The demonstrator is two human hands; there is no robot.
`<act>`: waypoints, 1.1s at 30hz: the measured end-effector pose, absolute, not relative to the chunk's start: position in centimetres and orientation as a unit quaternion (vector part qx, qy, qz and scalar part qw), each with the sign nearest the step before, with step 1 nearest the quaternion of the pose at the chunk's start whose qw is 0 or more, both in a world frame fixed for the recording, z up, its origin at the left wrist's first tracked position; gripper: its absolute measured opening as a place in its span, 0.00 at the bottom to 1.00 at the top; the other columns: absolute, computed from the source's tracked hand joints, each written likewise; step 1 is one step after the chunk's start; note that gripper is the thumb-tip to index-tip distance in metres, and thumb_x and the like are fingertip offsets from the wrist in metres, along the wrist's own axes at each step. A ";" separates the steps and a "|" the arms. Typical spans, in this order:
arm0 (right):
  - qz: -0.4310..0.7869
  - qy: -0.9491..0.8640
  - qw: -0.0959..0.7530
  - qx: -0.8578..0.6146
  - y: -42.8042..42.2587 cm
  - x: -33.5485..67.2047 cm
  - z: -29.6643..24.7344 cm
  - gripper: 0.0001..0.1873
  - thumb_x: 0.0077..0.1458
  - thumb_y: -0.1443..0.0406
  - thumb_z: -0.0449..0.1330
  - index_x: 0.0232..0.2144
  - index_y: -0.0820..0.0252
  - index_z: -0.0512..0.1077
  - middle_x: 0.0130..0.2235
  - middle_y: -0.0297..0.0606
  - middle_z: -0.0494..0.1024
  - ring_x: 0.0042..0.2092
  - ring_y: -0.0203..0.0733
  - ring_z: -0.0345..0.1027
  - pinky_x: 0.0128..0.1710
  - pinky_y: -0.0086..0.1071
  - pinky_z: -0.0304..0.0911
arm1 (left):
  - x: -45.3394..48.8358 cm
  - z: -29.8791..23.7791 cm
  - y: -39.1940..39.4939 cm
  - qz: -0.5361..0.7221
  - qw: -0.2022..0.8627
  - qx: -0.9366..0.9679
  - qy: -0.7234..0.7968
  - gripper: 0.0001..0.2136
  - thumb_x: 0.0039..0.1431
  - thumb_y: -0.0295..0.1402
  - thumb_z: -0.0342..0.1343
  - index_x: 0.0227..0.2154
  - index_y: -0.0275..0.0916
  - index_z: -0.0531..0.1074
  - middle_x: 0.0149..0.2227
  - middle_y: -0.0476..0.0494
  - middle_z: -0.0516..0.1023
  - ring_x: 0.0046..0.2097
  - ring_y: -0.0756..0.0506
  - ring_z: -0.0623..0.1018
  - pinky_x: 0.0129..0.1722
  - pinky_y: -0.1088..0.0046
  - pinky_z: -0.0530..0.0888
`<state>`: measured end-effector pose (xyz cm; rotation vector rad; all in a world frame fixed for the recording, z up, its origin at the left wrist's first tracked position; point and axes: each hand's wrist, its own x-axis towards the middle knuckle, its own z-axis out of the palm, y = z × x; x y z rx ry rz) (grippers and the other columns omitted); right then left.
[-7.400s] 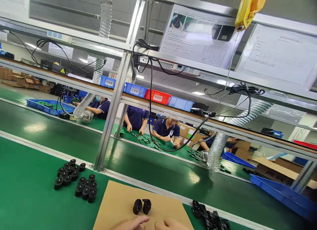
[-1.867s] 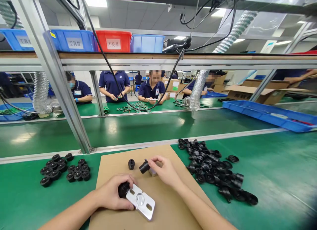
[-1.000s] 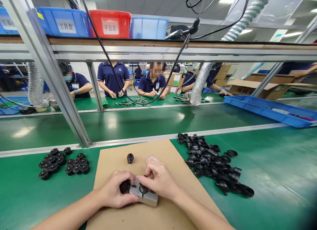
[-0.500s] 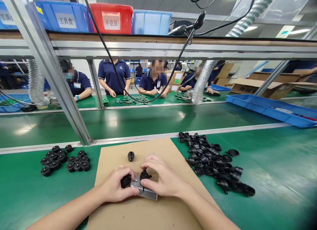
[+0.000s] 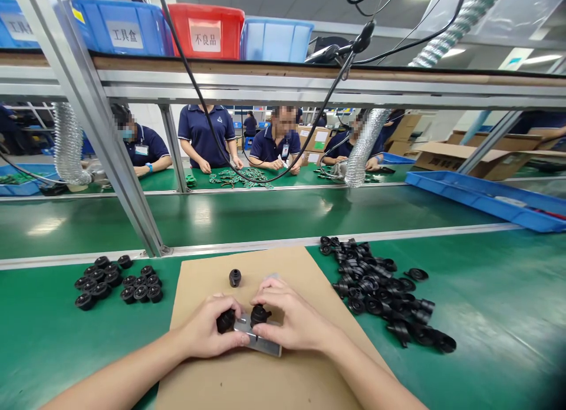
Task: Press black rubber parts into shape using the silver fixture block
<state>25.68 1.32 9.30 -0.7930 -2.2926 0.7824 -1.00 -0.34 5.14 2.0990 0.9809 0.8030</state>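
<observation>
On the brown cardboard sheet (image 5: 274, 380) lies a silver metal block (image 5: 260, 341). My left hand (image 5: 207, 330) is closed around a small black round part (image 5: 225, 320) at the block's left end. My right hand (image 5: 292, 318) pinches a second black part (image 5: 259, 314) that sits on top of the block. A third black part (image 5: 234, 277) stands alone on the cardboard just beyond my hands.
Rows of black round parts (image 5: 115, 280) stand at the left on the green mat; a loose heap of black parts (image 5: 380, 292) lies at the right. A slanted aluminium post (image 5: 110, 156) rises ahead. Beyond the green belt several people work; a blue tray (image 5: 477, 198) sits far right.
My right hand brought a black part down from the air onto the metal block, which went from tilted in my left hand to lying flat. Both hands now press on it.
</observation>
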 end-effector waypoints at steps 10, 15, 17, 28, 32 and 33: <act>0.244 -0.853 0.299 -0.352 3.3 29.1 10.2 0.20 0.74 0.64 0.53 0.62 0.58 0.73 0.56 0.49 0.78 0.61 0.54 0.65 0.64 0.53 0.64 | -1.0 5.4 -0.3 0.313 0.327 0.817 0.357 0.16 0.58 0.45 0.70 0.39 0.43 0.72 0.42 0.44 0.85 0.42 0.39 0.80 0.47 0.63 0.71; 0.270 -0.850 0.220 -0.396 5.0 31.8 8.4 0.39 0.60 0.66 0.68 0.71 0.54 0.65 0.70 0.48 0.68 0.70 0.59 0.60 0.72 0.56 0.56 | -1.1 5.3 -0.3 0.332 0.305 0.841 0.299 0.17 0.58 0.45 0.71 0.40 0.43 0.72 0.45 0.44 0.86 0.43 0.39 0.82 0.47 0.63 0.71; 0.290 -0.841 0.202 -0.409 5.3 32.0 7.8 0.43 0.59 0.65 0.69 0.73 0.53 0.61 0.72 0.46 0.64 0.73 0.58 0.56 0.74 0.55 0.53 | -1.0 5.2 -0.3 0.339 0.295 0.851 0.273 0.18 0.57 0.45 0.72 0.40 0.43 0.71 0.46 0.43 0.86 0.43 0.39 0.83 0.47 0.63 0.71; 0.276 -0.812 0.213 -0.468 5.2 29.9 7.4 0.32 0.56 0.60 0.72 0.62 0.55 0.72 0.57 0.45 0.78 0.53 0.54 0.76 0.54 0.44 0.71 | -1.0 5.0 -0.2 0.330 0.282 0.861 0.266 0.18 0.56 0.44 0.74 0.39 0.44 0.71 0.48 0.43 0.87 0.45 0.39 0.85 0.48 0.63 0.70; 0.260 -0.809 0.201 -0.487 4.2 29.9 8.2 0.44 0.52 0.54 0.77 0.68 0.52 0.69 0.64 0.48 0.75 0.62 0.63 0.71 0.63 0.52 0.66 | -1.0 4.7 -0.2 0.332 0.282 0.860 0.267 0.19 0.56 0.44 0.74 0.40 0.44 0.71 0.48 0.43 0.86 0.45 0.38 0.85 0.48 0.63 0.69; 0.261 -0.811 0.195 -0.485 4.1 30.0 8.4 0.46 0.51 0.54 0.78 0.68 0.51 0.69 0.65 0.48 0.74 0.63 0.64 0.70 0.64 0.53 0.65 | -1.0 4.7 -0.2 0.333 0.281 0.860 0.265 0.19 0.56 0.44 0.74 0.40 0.44 0.71 0.48 0.42 0.87 0.44 0.38 0.85 0.48 0.63 0.69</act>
